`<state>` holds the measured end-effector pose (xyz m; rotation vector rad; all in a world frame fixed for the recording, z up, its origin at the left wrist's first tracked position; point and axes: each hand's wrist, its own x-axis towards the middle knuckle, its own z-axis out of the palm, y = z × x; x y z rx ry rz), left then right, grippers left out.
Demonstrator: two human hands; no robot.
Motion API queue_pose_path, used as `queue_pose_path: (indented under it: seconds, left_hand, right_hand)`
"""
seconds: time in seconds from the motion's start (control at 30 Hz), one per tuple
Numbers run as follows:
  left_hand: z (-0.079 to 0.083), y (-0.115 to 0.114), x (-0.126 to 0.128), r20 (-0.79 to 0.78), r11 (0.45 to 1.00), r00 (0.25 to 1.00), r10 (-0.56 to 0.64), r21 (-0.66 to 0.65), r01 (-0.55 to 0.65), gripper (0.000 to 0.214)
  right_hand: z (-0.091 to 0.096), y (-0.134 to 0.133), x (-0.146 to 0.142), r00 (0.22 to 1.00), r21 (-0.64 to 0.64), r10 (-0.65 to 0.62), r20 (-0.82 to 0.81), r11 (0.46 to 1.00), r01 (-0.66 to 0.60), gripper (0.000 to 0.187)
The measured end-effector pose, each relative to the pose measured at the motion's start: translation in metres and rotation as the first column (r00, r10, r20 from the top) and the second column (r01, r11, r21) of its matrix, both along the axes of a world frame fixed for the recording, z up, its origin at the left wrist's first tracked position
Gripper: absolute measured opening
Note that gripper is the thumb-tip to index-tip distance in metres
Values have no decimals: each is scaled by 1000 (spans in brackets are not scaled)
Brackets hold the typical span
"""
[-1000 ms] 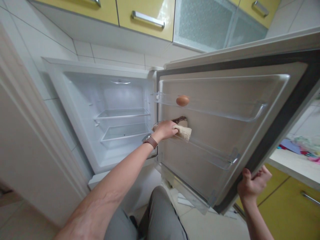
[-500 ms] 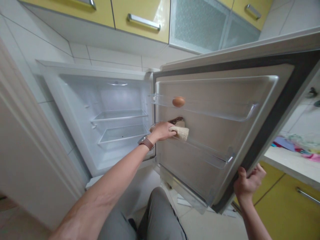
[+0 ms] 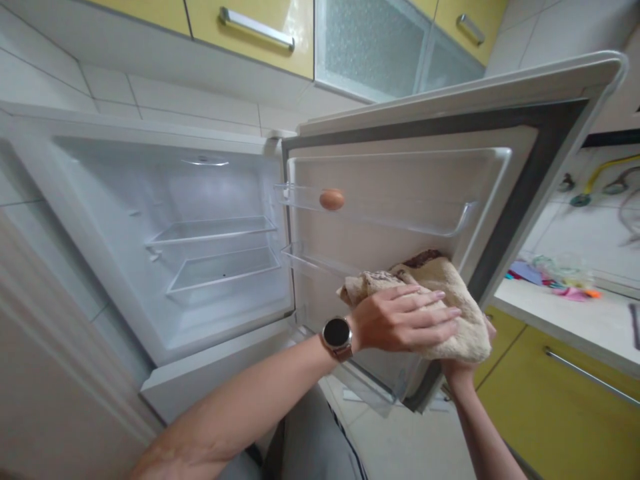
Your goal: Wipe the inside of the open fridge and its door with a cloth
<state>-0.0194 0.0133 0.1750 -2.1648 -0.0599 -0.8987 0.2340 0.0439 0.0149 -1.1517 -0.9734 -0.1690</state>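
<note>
A beige towel (image 3: 450,293) with a dark brown patterned border is spread in front of the lower door shelf, near the fridge door's free edge. My left hand (image 3: 400,320), with a watch (image 3: 337,333) on its wrist, has its fingers laid long across the towel and keeps hold of it; the thumb is hidden. Behind the towel, at the door edge, is my right hand (image 3: 463,373). Most of its fingers are covered, so its grip does not show. A brown egg (image 3: 332,199) lies in the clear upper door shelf (image 3: 400,220).
The fridge door (image 3: 360,247) stands wide open to the right. Inside the fridge are two clear shelves (image 3: 225,270). Yellow cabinets (image 3: 260,33) hang above. On the right, a white counter (image 3: 565,313) carries colourful items and plastic bags.
My left hand has moved right with the towel, from the hinge side to the door's free edge. The towel has spread out and now covers much of my right hand. The view has shifted right.
</note>
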Motion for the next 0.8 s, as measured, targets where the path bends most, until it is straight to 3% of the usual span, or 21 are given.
queue_pose_path:
  seconds: [0.2, 0.4, 0.57, 0.8]
  left_hand:
    - [-6, 23, -27, -76, 988, 993, -87, 118, 96, 26]
    - [-9, 36, -60, -126, 988, 981, -147, 32, 152, 23]
    - [-9, 53, -112, -86, 995, 992, -92, 38, 95, 22]
    - [-13, 79, -195, -46, 995, 994, 95, -5, -96, 25]
  right_hand:
    - [8, -3, -5, 999, 32, -9, 36, 999, 8, 80]
    - [6, -4, -4, 998, 14, -25, 57, 1000, 25, 91]
    - [11, -4, -4, 998, 22, -24, 56, 999, 23, 92]
    - [12, -5, -6, 999, 17, -13, 48, 1000, 12, 92]
